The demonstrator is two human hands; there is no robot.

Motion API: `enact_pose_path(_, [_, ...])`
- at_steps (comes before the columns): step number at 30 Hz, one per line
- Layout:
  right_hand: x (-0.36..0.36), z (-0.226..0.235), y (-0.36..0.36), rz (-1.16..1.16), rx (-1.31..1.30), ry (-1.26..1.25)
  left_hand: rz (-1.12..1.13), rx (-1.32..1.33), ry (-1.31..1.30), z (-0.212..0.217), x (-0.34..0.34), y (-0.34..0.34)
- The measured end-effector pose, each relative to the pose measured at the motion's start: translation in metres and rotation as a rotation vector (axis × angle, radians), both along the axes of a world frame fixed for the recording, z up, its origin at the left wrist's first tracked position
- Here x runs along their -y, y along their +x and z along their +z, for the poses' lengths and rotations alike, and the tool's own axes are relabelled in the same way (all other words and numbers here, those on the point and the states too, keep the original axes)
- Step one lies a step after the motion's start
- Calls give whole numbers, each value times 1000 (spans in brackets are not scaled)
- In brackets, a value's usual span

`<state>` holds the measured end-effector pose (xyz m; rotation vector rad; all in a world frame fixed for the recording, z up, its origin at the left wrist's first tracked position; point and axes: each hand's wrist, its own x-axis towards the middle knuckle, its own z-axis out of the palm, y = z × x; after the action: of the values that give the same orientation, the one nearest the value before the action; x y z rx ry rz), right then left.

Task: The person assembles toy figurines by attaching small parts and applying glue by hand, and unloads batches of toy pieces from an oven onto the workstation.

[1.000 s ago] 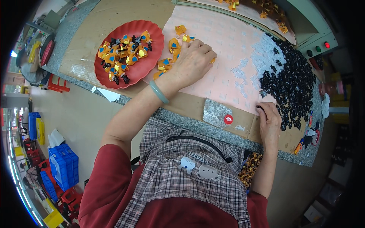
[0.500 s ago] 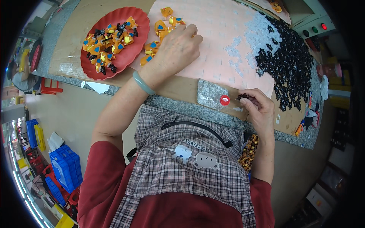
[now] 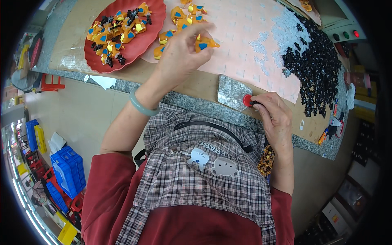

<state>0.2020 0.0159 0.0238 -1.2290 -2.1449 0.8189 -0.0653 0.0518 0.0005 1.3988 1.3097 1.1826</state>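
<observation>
**Orange piece up left, black piece at red button right**

Left hand point(image 3: 179, 51) is pinching an orange piece point(image 3: 205, 42) above the pink mat point(image 3: 245, 36). Right hand point(image 3: 274, 116) is gripping a small black piece point(image 3: 254, 103) touching the red button point(image 3: 247, 100) at the desk point(image 3: 196, 83) edge; the orange piece is lying up-left of it, apart.

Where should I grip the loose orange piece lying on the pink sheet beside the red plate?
Pinch the orange piece across its narrow sides, coming straight down from above. It lies flat on the pink sheet, with the red plate to its left, so a sideways approach is crowded.
</observation>
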Motion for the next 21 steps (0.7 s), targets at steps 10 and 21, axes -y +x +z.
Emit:
enact_pose_path(10, [0, 9, -1, 52, 61, 58, -304, 928, -326, -2, 39, 29])
enact_pose_path(21, [0, 9, 2, 41, 46, 28, -442, 692, -274, -15, 45, 37])
